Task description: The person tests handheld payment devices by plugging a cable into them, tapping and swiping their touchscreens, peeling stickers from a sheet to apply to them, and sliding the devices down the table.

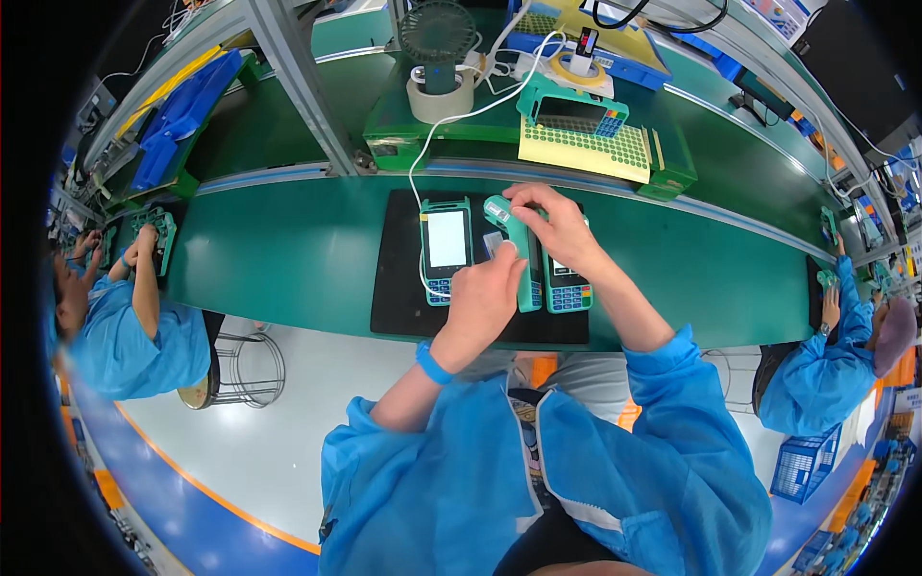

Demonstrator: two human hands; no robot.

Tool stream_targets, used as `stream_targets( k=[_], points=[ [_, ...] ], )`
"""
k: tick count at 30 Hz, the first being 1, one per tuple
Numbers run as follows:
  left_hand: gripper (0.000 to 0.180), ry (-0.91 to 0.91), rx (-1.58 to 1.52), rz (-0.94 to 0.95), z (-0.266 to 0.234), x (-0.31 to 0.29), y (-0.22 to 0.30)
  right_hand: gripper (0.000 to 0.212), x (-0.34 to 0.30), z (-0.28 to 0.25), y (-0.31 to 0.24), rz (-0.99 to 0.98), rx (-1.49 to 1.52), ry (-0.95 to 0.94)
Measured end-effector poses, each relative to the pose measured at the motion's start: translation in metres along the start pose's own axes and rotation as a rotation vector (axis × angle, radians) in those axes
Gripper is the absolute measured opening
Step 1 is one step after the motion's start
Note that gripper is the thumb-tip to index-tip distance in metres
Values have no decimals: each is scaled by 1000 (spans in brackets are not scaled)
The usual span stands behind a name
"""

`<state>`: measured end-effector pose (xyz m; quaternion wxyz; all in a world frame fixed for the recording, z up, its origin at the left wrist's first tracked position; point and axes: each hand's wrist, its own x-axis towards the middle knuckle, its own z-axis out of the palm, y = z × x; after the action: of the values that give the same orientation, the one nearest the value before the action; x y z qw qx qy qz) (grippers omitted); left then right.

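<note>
Three teal card payment terminals are on a black mat (394, 288) in front of me. The left payment terminal (447, 240) lies face up with a bright white screen, and a white cable (413, 178) runs down along it. My left hand (485, 293) is closed on the middle payment terminal (526, 278), which is turned partly on its side. At that terminal's upper end, near a white label, my right hand (557, 226) grips with bent fingers; its fingertips are partly hidden. Beneath my right wrist lies the right payment terminal (570, 296), its keypad showing and its top covered.
Behind the mat, a green raised shelf (451, 144) carries a small dark fan (437, 43), a tape roll (440, 99), another terminal (576, 106) and a yellow perforated sheet (586, 149). A metal post (298, 86) rises left. Co-workers in blue sit on both sides.
</note>
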<state>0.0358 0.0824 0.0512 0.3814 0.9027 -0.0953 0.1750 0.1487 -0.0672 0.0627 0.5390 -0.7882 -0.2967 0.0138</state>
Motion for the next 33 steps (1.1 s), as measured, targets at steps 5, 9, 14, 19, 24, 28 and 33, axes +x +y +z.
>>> stream_targets(
  k=[5,9,14,19,24,28,33],
  points=[
    [19,6,66,0,4,3,9,11,12,8,5,-26,-123,-27],
    [18,37,113,45,9,4,9,14,21,13,3,-7,-198,-19],
    [18,27,148,64,13,7,7,14,27,14,5,-22,-305,-25],
    [19,0,96,6,7,5,11,19,24,20,-4,12,-421,-18],
    [12,-25,-116,-60,-12,-8,-12,39,0,26,-8,-73,-225,165],
    [11,-247,-477,-419,-36,-15,-38,55,-44,37,-17,-99,-252,197],
    [13,-245,-519,-423,-40,-19,-41,87,-77,62,-26,-104,-314,102]
  ],
)
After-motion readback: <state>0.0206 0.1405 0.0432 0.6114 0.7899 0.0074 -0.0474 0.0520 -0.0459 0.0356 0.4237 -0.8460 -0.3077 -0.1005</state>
